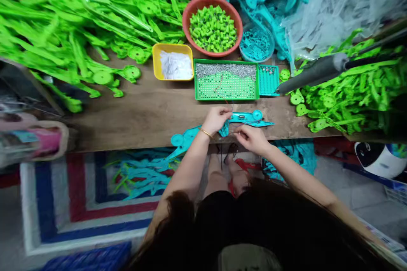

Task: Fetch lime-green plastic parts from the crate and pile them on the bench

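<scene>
Head cam: teal plastic part (244,117), long & flat w/ a round disc end, lies on wooden bench (143,110) edge, just below green tray (225,79). Left hand (217,119) curled, pinching part's left end. Right hand (252,137) fingers pinched together at its lower edge; can't tell what they hold.

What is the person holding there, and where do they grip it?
A teal plastic piece: the left hand grips its left end, and the right hand pinches near its lower edge; the exact contact is too small to tell.
</scene>
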Demonstrator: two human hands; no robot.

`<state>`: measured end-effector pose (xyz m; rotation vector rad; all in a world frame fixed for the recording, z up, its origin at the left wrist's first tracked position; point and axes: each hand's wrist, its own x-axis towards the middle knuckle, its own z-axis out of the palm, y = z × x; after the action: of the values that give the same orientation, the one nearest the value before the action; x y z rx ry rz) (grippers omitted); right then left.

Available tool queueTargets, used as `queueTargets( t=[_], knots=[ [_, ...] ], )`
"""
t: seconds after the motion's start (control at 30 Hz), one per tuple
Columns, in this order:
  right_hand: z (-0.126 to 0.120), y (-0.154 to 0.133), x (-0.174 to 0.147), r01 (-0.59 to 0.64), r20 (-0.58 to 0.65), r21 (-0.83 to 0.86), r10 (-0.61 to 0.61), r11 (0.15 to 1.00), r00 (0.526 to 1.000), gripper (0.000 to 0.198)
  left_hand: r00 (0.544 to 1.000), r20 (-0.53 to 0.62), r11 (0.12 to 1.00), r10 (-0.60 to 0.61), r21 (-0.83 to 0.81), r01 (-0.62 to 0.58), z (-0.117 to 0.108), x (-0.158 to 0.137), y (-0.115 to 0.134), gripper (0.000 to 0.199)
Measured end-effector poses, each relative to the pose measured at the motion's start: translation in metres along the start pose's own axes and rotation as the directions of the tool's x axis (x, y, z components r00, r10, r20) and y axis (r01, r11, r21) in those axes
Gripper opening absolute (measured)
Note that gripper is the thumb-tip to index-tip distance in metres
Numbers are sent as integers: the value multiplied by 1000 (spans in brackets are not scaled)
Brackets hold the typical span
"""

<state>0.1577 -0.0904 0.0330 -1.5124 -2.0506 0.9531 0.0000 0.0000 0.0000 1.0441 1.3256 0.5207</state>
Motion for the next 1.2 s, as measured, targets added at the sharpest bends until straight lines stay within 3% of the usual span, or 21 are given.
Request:
queueTargets(
  t=[0.1, 0.13, 0.2, 0.23, 0.27, 0.33, 0.43, 0.57, 0.63, 0.77, 0.9, 1.0, 1.2],
  knots=[
    [5, -5, 2, -31, 105, 138, 17, 990, 994, 12, 958, 268, 994, 105, -50, -95, 28, 0, 34, 5],
    [7, -4, 5, -65, 116, 137, 49, 989, 992, 12, 927, 345, 989, 147, -62, -134, 35, 1, 44, 6],
    [7, 2, 14, -184, 94, 69, 177, 981, 980, 11, 820, 519, 970, 241, -110, -215, 42, 6, 61, 15],
    [6, 6, 19, -238, 53, -4, 238, 971, 970, 12, 796, 538, 958, 278, -90, -273, 40, 9, 66, 23],
    [4, 11, 24, -268, 10, -86, 270, 960, 963, 13, 807, 506, 940, 306, -27, -339, 36, 12, 68, 29],
    [-1, 18, 30, -248, -22, -221, 249, 943, 968, 15, 878, 334, 891, 343, 180, -417, 18, 17, 65, 33],
    [-7, 22, 32, -158, 34, -312, 178, 937, 984, 19, 929, 79, 871, 361, 327, -366, -17, 12, 43, 24],
    [-5, 19, 29, -73, 112, -380, 124, 922, 986, 22, 926, -226, 940, 301, 235, -248, -45, -16, -2, 18],
    [-1, 18, 28, -11, 159, -431, 88, 902, 983, 24, 906, -312, 945, 285, 248, -212, -48, -33, -23, 18],
    [4, 16, 29, 90, 237, -493, 34, 865, 971, 29, 846, -328, 866, 421, 424, -266, -46, -61, -56, 19],
    [10, 15, 30, 63, 229, -411, 36, 909, 973, 31, 775, -191, 676, 603, 637, -370, -38, -77, -72, 18],
    [14, 16, 32, -52, 179, -416, 138, 908, 974, 28, 773, -113, 614, 624, 682, -396, -30, -78, -79, 16],
    [21, 13, 37, -173, 130, -558, 291, 811, 948, 27, 773, -117, 586, 624, 724, -364, -18, -68, -86, 21]
  ],
)
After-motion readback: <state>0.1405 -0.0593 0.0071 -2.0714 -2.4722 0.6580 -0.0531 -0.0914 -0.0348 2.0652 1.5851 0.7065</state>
